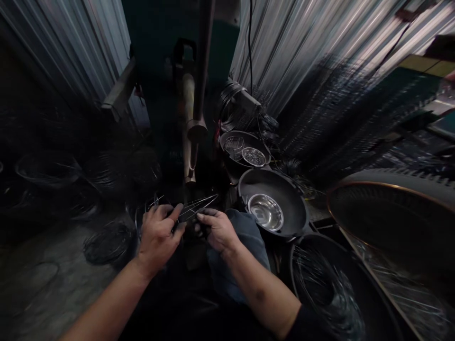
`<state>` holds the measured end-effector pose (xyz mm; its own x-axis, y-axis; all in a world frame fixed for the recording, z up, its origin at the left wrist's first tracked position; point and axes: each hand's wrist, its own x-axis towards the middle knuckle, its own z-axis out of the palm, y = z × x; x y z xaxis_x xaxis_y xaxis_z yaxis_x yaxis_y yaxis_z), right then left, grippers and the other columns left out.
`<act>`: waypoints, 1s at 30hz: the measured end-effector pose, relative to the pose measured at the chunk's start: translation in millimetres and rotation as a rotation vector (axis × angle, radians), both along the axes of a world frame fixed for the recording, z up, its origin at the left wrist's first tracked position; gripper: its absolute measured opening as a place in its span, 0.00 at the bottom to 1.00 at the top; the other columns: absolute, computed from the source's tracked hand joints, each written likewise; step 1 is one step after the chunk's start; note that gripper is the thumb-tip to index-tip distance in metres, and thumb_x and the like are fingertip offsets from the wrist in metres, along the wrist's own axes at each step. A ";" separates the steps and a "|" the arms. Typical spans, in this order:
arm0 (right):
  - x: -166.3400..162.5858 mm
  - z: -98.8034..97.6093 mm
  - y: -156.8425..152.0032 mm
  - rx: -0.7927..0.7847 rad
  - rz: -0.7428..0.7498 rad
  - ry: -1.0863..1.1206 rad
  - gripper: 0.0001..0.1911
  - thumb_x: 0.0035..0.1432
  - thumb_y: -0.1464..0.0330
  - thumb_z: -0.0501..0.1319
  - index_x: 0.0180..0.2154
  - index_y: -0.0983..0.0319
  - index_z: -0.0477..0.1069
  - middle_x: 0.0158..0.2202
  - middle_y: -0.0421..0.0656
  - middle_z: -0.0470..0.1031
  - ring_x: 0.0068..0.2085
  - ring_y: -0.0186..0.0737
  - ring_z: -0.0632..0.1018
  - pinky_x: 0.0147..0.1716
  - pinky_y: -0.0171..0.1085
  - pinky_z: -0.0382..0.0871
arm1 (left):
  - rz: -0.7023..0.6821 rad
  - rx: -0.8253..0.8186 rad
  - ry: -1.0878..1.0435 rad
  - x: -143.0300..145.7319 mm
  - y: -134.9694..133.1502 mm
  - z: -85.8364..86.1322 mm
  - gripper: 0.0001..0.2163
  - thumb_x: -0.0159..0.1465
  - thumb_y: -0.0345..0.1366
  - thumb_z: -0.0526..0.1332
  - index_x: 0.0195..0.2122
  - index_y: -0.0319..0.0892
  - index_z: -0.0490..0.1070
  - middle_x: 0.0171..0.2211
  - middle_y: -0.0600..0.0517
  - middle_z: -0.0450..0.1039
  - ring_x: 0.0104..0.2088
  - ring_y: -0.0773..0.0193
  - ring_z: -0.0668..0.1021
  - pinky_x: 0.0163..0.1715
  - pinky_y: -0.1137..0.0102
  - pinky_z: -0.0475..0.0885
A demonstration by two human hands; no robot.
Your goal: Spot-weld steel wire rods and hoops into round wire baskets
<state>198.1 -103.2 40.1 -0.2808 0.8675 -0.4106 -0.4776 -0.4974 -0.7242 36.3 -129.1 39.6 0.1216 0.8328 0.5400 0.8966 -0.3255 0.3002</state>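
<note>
A thin bent wire frame (194,206) with a pointed end is stretched between my two hands, just below the electrodes of a machine. My left hand (159,232) grips its left part, fingers curled round the wires. At the right side my right hand (215,227) pinches the wire between thumb and fingers; the fingertips look dark with grime. Above the hands stands the machine's lower metal rod (190,177), with a vertical shaft (197,128) beside it. More wire shows to the left of my left hand, too dark to make out fully.
On the right, a shiny metal bowl (266,211) lies in a dark round pan (293,189). Behind it, another pan (227,154) holds a smaller bowl (253,157). Wire pieces (330,289) fill a nearer basin. Coiled wire (106,244) lies on the floor at left.
</note>
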 end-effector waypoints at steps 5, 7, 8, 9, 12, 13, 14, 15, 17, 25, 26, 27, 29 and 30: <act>-4.5 -0.8 8.6 -0.057 -0.076 0.087 0.14 0.33 0.68 0.73 0.25 0.67 0.74 0.21 0.41 0.73 0.18 0.29 0.69 0.15 0.28 0.61 | -0.013 0.096 0.139 1.4 16.5 1.0 0.16 0.63 0.36 0.57 0.50 0.36 0.73 0.39 0.43 0.71 0.39 0.53 0.71 0.38 0.60 0.67; -8.2 -3.2 14.1 -0.053 -0.134 0.112 0.13 0.33 0.70 0.73 0.24 0.66 0.73 0.20 0.40 0.73 0.18 0.28 0.68 0.16 0.28 0.60 | -0.020 0.104 0.169 3.7 21.9 2.2 0.16 0.63 0.35 0.57 0.50 0.36 0.72 0.39 0.42 0.71 0.39 0.53 0.71 0.38 0.59 0.66; -10.1 -4.0 17.0 -0.051 -0.160 0.125 0.13 0.33 0.70 0.73 0.24 0.66 0.73 0.20 0.39 0.73 0.17 0.28 0.67 0.16 0.27 0.59 | -0.023 0.102 0.179 4.7 24.3 2.9 0.16 0.63 0.35 0.57 0.50 0.35 0.72 0.39 0.42 0.71 0.39 0.52 0.70 0.38 0.59 0.66; -12.0 -4.4 19.9 -0.051 -0.182 0.139 0.13 0.33 0.70 0.73 0.23 0.66 0.73 0.19 0.38 0.72 0.17 0.27 0.67 0.16 0.27 0.59 | -0.023 0.098 0.187 5.4 26.5 3.7 0.16 0.63 0.35 0.57 0.50 0.35 0.72 0.39 0.42 0.71 0.39 0.52 0.70 0.38 0.59 0.65; -17.1 -2.8 27.1 -0.045 -0.215 0.171 0.14 0.31 0.70 0.74 0.23 0.65 0.72 0.17 0.37 0.71 0.17 0.27 0.66 0.16 0.27 0.59 | -0.020 0.085 0.211 6.3 32.5 6.8 0.16 0.63 0.35 0.57 0.50 0.35 0.72 0.40 0.41 0.71 0.39 0.52 0.70 0.37 0.59 0.65; -18.5 -1.5 28.9 -0.044 -0.221 0.178 0.15 0.31 0.70 0.74 0.22 0.65 0.72 0.18 0.36 0.71 0.17 0.26 0.65 0.16 0.27 0.58 | -0.019 0.082 0.218 6.2 34.4 8.3 0.17 0.63 0.35 0.57 0.50 0.35 0.72 0.40 0.41 0.71 0.39 0.52 0.70 0.37 0.59 0.65; -20.0 0.2 30.5 -0.043 -0.230 0.183 0.15 0.30 0.70 0.75 0.23 0.65 0.72 0.18 0.36 0.71 0.16 0.26 0.65 0.16 0.27 0.58 | -0.018 0.080 0.223 6.1 36.4 10.3 0.17 0.63 0.35 0.56 0.50 0.35 0.72 0.40 0.41 0.71 0.39 0.52 0.70 0.37 0.60 0.65; -21.4 2.0 32.0 -0.042 -0.245 0.187 0.15 0.30 0.70 0.75 0.23 0.65 0.72 0.19 0.36 0.72 0.16 0.25 0.65 0.16 0.27 0.58 | -0.016 0.076 0.225 5.9 38.4 12.5 0.17 0.63 0.35 0.56 0.50 0.35 0.72 0.39 0.41 0.71 0.39 0.52 0.70 0.36 0.60 0.65; -24.2 5.9 34.9 -0.038 -0.273 0.192 0.15 0.29 0.71 0.74 0.23 0.65 0.72 0.18 0.36 0.72 0.16 0.25 0.65 0.16 0.26 0.58 | -0.011 0.061 0.224 5.8 42.7 17.9 0.16 0.62 0.35 0.57 0.50 0.35 0.73 0.39 0.42 0.72 0.39 0.52 0.70 0.36 0.60 0.66; -33.3 18.9 48.2 -0.039 -0.324 0.221 0.10 0.32 0.74 0.71 0.22 0.65 0.73 0.16 0.36 0.69 0.17 0.25 0.64 0.17 0.26 0.58 | -0.009 0.009 0.240 4.4 61.2 34.4 0.17 0.61 0.35 0.57 0.49 0.36 0.73 0.39 0.42 0.72 0.38 0.51 0.71 0.35 0.59 0.67; -34.0 20.0 50.2 -0.045 -0.328 0.216 0.09 0.32 0.75 0.70 0.22 0.65 0.73 0.16 0.36 0.69 0.17 0.25 0.64 0.17 0.26 0.58 | -0.011 0.001 0.240 3.8 63.5 35.4 0.17 0.61 0.35 0.57 0.49 0.36 0.73 0.39 0.43 0.72 0.38 0.51 0.71 0.34 0.59 0.67; -34.6 20.8 52.4 -0.049 -0.329 0.210 0.09 0.33 0.75 0.70 0.22 0.65 0.73 0.17 0.36 0.70 0.17 0.25 0.64 0.17 0.26 0.58 | -0.015 -0.007 0.240 3.1 65.9 36.6 0.17 0.61 0.35 0.57 0.49 0.36 0.72 0.39 0.43 0.72 0.38 0.51 0.72 0.34 0.59 0.67; -35.8 22.0 57.3 -0.054 -0.327 0.201 0.08 0.34 0.76 0.69 0.22 0.65 0.73 0.17 0.37 0.70 0.17 0.25 0.64 0.17 0.26 0.58 | -0.021 -0.027 0.234 1.7 70.9 39.4 0.17 0.61 0.35 0.57 0.49 0.36 0.72 0.38 0.43 0.72 0.38 0.51 0.72 0.35 0.59 0.67; -36.4 22.4 59.9 -0.052 -0.325 0.200 0.08 0.34 0.76 0.69 0.22 0.65 0.73 0.18 0.37 0.71 0.17 0.25 0.64 0.17 0.26 0.58 | -0.024 -0.037 0.230 1.0 73.6 41.2 0.16 0.61 0.36 0.57 0.48 0.36 0.73 0.38 0.44 0.72 0.38 0.51 0.72 0.35 0.59 0.67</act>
